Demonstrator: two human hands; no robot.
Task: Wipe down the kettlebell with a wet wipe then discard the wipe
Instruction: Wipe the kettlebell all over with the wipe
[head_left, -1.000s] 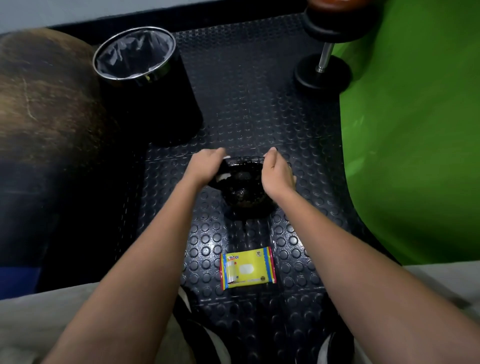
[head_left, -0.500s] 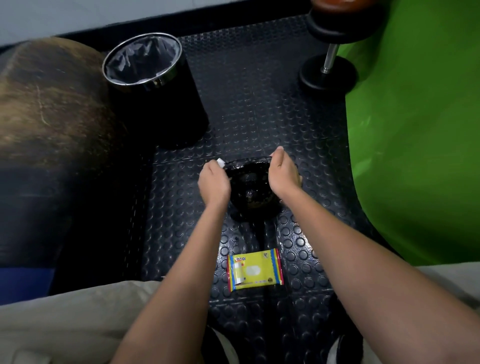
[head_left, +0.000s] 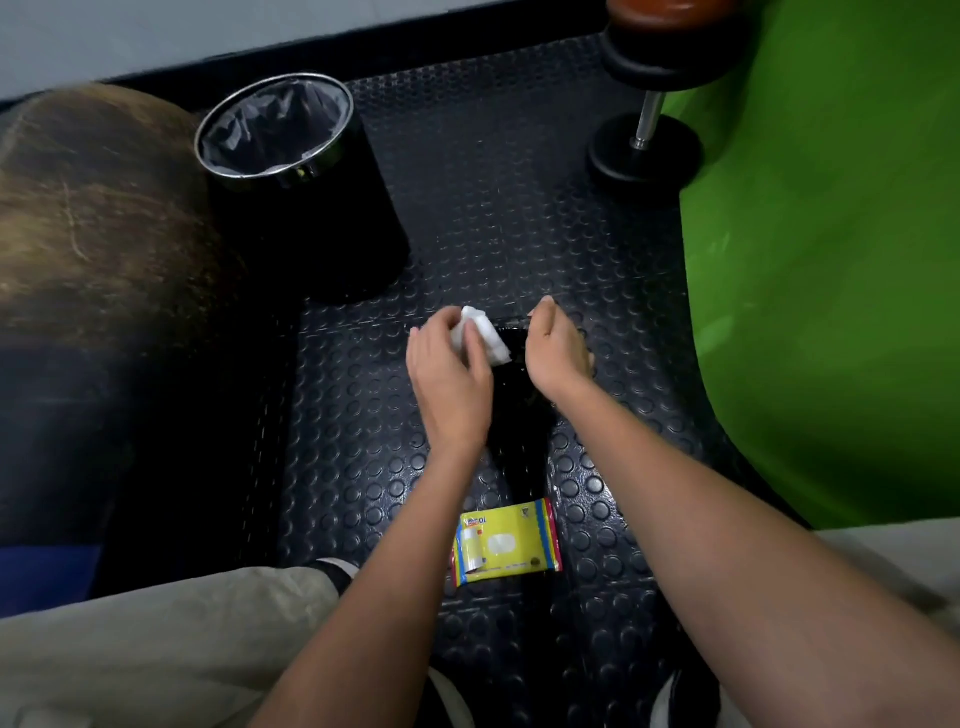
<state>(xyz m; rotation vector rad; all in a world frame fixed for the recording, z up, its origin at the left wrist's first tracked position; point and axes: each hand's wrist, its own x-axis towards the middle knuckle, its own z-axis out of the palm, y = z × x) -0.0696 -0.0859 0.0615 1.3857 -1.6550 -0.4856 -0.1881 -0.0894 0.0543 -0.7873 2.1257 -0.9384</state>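
A dark rubber floor mat (head_left: 483, 218) with raised round studs fills the middle of the scene. A bright green sheet (head_left: 831, 260) covers the whole right side, its curved edge running close past the person's right forearm. On the left sits a large rounded brown shape (head_left: 93, 234), blurred, too unclear to identify. At the back left stands a black waste bin (head_left: 306, 208) with a shiny metal rim and a grey liner, its mouth open upward. At the back right a dumbbell (head_left: 647, 140) stands on end, near the green edge. Pale trouser legs (head_left: 156, 649) show along the bottom.

Both bare forearms reach forward from the bottom of the view and meet over a black kettlebell (head_left: 514, 374) that sits on the mat in the centre, mostly hidden between the hands and hard to separate from the dark floor. The left hand (head_left: 449, 382) is palm down with its fingers curled around a crumpled white wet wipe (head_left: 480, 335), holding it against the kettlebell's upper left side. The right hand (head_left: 558, 353) is turned on edge, fingers curled down over the kettlebell's right side, gripping it.

Bare mat lies open between the kettlebell and the bin, and between the kettlebell and the dumbbell. Nearer the person, just below the kettlebell and between the two forearms, a small yellow wipe packet (head_left: 506, 543) lies flat on the mat.
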